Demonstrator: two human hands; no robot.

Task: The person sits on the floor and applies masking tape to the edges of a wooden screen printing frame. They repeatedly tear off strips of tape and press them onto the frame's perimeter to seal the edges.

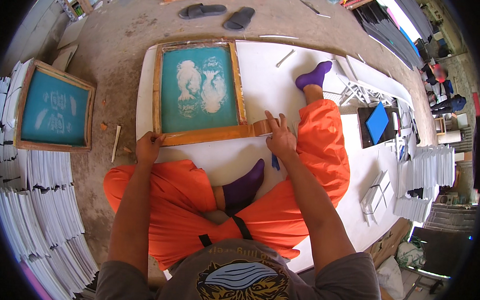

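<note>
A wooden silk-screen frame (158,89) with teal mesh and two pale printed figures lies flat on the white board in front of me. A strip of brown packing tape (209,134) stretches along its near edge, from the left corner to the roll. My left hand (148,147) pinches the strip's end at the near left corner. At the near right corner my right hand (281,139) grips the tape roll (261,127), some fingers extended. Beneath that wrist, partly hidden, is a small blue object (275,162) whose kind I cannot make out.
Another teal screen frame (88,115) leans on stacked white sheets (48,196) at left. Black sandals (202,11) lie beyond the white board (264,53). At right are a blue panel (377,123), a tied white bundle (376,197) and more stacks (427,167). A person (448,101) is far right.
</note>
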